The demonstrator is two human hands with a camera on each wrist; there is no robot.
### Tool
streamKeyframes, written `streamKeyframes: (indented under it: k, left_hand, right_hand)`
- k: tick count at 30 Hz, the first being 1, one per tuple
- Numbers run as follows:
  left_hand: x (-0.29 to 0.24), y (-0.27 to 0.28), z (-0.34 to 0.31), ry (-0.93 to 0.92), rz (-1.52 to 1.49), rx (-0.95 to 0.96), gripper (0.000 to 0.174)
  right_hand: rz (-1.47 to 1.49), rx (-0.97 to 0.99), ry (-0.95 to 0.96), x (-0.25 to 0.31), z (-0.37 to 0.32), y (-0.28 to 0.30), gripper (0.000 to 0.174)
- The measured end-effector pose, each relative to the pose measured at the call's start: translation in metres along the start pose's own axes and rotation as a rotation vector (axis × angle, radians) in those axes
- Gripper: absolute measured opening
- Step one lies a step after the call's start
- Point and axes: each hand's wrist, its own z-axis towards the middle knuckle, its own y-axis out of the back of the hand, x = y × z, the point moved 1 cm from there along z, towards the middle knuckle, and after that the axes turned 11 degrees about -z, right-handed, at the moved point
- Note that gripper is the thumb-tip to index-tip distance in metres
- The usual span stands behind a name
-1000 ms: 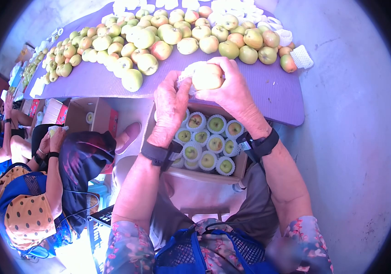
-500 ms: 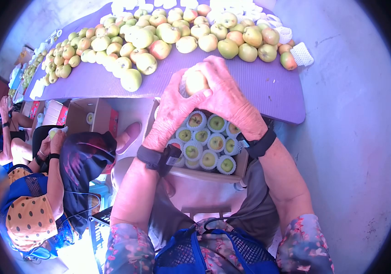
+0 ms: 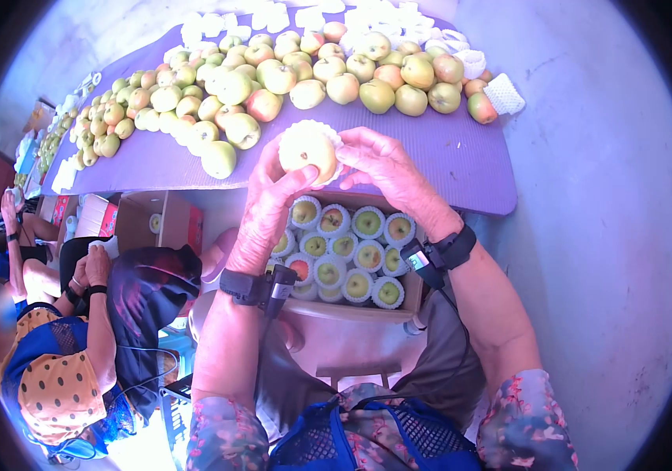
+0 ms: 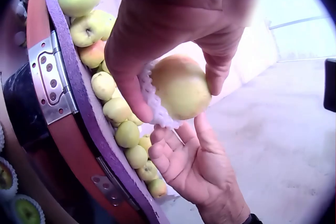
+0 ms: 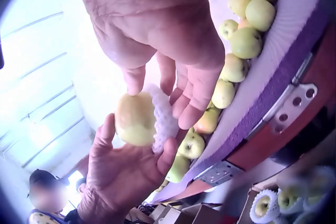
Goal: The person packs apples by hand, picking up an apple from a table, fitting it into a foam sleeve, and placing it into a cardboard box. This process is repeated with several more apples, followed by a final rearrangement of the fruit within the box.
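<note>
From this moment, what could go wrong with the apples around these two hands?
The foam net covers only part of the held apple, so it might slip off. The left hand seems to do most of the holding; with the right hand loose, the apple may drop and bruise, perhaps against the netted apples. The nearest loose apple lies close to the edge of the purple tabletop, so a bump could roll it off.

No words, brand or number can be read. The device on the left wrist point(image 3: 273, 289) and the one on the right wrist point(image 3: 424, 263) each bear a small pale label, too small to make out, and the red printed panel point(image 3: 108, 219) on a carton at the left is likewise illegible.
</note>
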Motion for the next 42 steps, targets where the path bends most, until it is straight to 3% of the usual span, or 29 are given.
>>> streamKeyframes:
  k: [4,7,10,13,17,22,28,34,39,42]
  left_hand:
    - [-0.008,-0.002,-0.002,0.057,-0.049,0.058,0.073]
    - [-0.007,-0.001,-0.002,0.054,-0.027,0.030,0.074]
    - [-0.006,0.000,-0.002,0.010,0.100,-0.042,0.073]
    - [0.004,0.007,0.001,-0.087,0.249,-0.095,0.074]
    - [0.014,0.016,0.004,-0.128,0.340,-0.243,0.073]
    - [0.009,0.010,0.001,-0.103,0.367,-0.237,0.073]
    - [0.014,0.013,0.000,-0.100,0.321,-0.158,0.067]
    - [0.011,0.009,-0.004,-0.030,0.281,-0.157,0.057]
    - [0.007,0.007,-0.007,-0.053,0.179,-0.143,0.049]
    - [0.007,0.004,-0.008,-0.168,0.351,-0.208,0.040]
  right_hand:
    - [0.176,-0.003,0.026,-0.006,0.004,-0.004,0.033]
    - [0.150,-0.024,0.058,-0.013,0.007,-0.007,0.028]
    - [-0.484,-0.170,0.243,-0.005,0.002,-0.009,0.020]
    - [-0.736,-0.331,0.498,-0.007,0.003,-0.017,0.014]
    - [-0.765,-0.353,0.432,-0.002,-0.003,-0.026,0.008]
    - [-0.772,-0.397,0.437,-0.008,-0.005,-0.027,0.010]
    - [-0.330,-0.168,0.057,-0.010,-0.004,-0.028,0.042]
    - [-0.097,-0.169,0.032,-0.014,0.001,-0.033,0.066]
    - [0.149,-0.111,-0.010,-0.012,0.006,-0.027,0.069]
    - [0.270,-0.086,-0.004,-0.006,0.007,-0.025,0.065]
